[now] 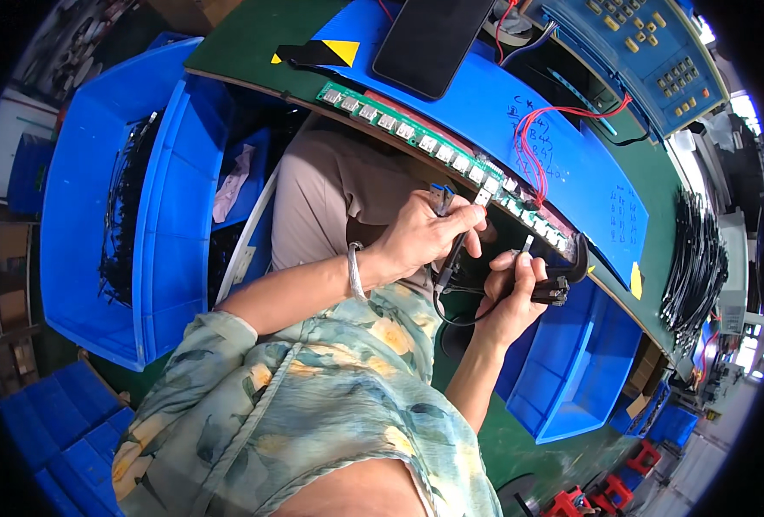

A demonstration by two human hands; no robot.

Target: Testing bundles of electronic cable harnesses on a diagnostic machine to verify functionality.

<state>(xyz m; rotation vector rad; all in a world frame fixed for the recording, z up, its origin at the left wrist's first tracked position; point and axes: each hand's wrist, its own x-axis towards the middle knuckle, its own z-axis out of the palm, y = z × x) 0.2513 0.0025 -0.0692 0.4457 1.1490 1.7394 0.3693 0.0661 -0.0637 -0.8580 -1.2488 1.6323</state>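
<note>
A long green circuit board (354,113) with a row of metal USB sockets runs along the bench's near edge. My left hand (420,234) is closed on a USB cable, pinching its plug (483,197) at the sockets; whether it is seated I cannot tell. Blue-tipped USB plugs (442,196) stick up from the same hand. Closer to the board's right end, my right hand (509,302) grips a black cable with its small plug (528,243) pointing at the board. A bundle of black cable ends (554,291) also sits in that hand. Black cable (444,276) loops between both hands.
A black phone (429,43) lies on the blue sheet (606,185) behind the board. Red wires (533,129) run toward a blue test instrument (649,52). Many black cables (696,267) lie at right. Blue bins stand at left (89,250) and below the bench (571,370).
</note>
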